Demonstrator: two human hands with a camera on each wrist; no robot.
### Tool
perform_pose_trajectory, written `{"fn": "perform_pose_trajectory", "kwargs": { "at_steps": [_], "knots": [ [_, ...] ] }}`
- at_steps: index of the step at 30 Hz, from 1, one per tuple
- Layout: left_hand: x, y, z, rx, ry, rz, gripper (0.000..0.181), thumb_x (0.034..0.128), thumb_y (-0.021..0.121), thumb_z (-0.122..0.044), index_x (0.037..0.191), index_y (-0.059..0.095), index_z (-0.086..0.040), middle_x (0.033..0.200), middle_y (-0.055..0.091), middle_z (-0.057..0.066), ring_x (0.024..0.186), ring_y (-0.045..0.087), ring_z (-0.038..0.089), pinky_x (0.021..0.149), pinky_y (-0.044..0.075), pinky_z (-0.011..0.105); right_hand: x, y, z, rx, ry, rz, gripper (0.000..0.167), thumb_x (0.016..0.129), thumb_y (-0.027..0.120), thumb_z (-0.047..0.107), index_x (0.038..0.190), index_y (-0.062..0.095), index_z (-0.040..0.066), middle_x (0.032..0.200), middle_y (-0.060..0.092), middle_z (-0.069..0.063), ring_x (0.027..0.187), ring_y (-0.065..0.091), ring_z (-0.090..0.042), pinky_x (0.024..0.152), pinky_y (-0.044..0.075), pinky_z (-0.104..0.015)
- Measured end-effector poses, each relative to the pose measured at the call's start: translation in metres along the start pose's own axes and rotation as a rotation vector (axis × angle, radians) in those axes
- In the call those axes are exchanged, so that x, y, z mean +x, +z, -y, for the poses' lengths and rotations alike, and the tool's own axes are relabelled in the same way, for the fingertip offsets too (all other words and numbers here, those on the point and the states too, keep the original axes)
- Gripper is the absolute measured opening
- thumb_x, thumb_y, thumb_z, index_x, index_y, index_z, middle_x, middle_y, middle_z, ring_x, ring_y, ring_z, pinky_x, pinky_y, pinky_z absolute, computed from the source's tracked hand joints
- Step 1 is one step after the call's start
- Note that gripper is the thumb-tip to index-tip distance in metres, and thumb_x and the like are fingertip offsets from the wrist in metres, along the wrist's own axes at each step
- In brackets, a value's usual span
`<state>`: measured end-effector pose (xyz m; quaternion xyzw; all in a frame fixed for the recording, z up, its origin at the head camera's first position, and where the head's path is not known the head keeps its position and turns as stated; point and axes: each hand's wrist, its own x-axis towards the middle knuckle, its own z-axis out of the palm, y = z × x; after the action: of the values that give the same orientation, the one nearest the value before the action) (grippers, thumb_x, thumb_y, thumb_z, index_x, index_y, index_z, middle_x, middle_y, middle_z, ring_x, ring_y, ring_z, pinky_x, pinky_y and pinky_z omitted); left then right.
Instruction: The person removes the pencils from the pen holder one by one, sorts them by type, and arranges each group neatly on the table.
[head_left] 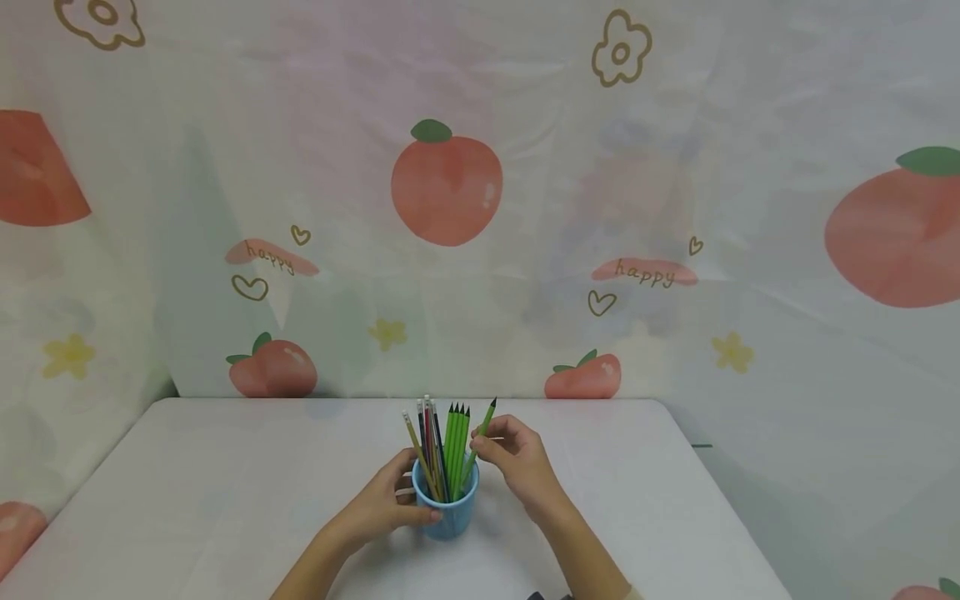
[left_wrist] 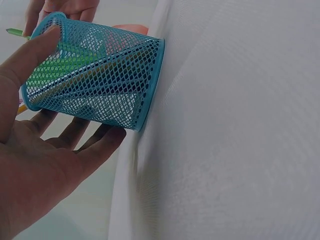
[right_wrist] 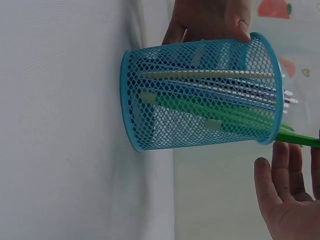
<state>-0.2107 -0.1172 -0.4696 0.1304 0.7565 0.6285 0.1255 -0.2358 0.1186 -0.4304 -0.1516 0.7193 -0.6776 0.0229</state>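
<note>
A blue mesh pencil cup [head_left: 453, 520] stands upright on the white table. My left hand [head_left: 381, 502] holds it from the left, thumb on the near side and fingers round the far side; the left wrist view shows the mesh wall [left_wrist: 100, 75] between them. At the right rim, my right hand [head_left: 521, 463] pinches the upper part of a green pencil [head_left: 490, 414], which leans right, its black tip up and its lower end inside the cup. Beside it stand several green pencils [head_left: 456, 442] and several thinner pencils [head_left: 422, 450] with white ends up, in yellow, red and dark colours.
The white-covered table [head_left: 225, 492] reaches back to a fabric backdrop [head_left: 450, 317] printed with fruit, hearts and flowers. Part of a small dark object [head_left: 537, 596] shows at the bottom edge of the head view, near the right forearm.
</note>
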Motion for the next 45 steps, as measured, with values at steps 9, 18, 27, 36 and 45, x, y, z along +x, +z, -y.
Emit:
{"fn": "perform_pose_trajectory", "kwargs": {
  "at_steps": [9,18,27,36,45],
  "knots": [
    [0.001,0.0,-0.001,0.002,0.011,0.003,0.089,0.0748,0.088,-0.017,0.148,0.038,-0.01,0.151,0.043,0.021,0.134,0.047,0.046,0.109,0.044,0.053,-0.004,-0.01,0.019,0.125,-0.049,0.005,0.028,0.098,0.065,0.016,0.117,0.055,-0.002,0.119,0.058,-0.025,0.106,0.07,-0.031,0.093,0.058,-0.037],
    [0.002,-0.001,-0.001,0.006,0.0,0.002,0.09,0.0748,0.088,-0.017,0.148,0.037,-0.009,0.152,0.042,0.021,0.134,0.047,0.045,0.109,0.044,0.054,-0.005,-0.023,0.031,0.203,-0.077,-0.002,0.029,0.097,0.063,0.012,0.119,0.051,-0.002,0.11,0.058,-0.019,0.098,0.071,-0.026,0.089,0.059,-0.045],
    [0.001,0.0,0.001,0.009,-0.011,0.001,0.09,0.075,0.088,-0.017,0.149,0.037,-0.01,0.152,0.042,0.021,0.135,0.047,0.045,0.109,0.044,0.053,0.001,-0.041,0.022,0.136,-0.002,-0.077,0.031,0.096,0.065,0.009,0.123,0.05,0.004,0.098,0.062,-0.009,0.087,0.068,-0.02,0.078,0.063,-0.04],
    [-0.001,0.001,0.0,0.01,-0.013,-0.002,0.089,0.0756,0.087,-0.016,0.149,0.037,-0.009,0.152,0.041,0.022,0.134,0.047,0.045,0.109,0.044,0.053,0.01,-0.046,-0.008,0.001,0.13,-0.08,0.039,0.093,0.069,0.009,0.128,0.052,0.007,0.095,0.063,-0.014,0.084,0.066,-0.025,0.073,0.063,-0.039],
    [-0.001,0.001,-0.001,0.006,-0.019,0.0,0.09,0.0752,0.087,-0.017,0.149,0.036,-0.008,0.15,0.043,0.022,0.133,0.048,0.045,0.108,0.046,0.053,0.015,-0.043,-0.038,-0.071,0.2,-0.028,0.043,0.092,0.07,0.01,0.129,0.051,0.003,0.089,0.066,-0.011,0.079,0.068,-0.022,0.066,0.063,-0.037]
  ]
}}
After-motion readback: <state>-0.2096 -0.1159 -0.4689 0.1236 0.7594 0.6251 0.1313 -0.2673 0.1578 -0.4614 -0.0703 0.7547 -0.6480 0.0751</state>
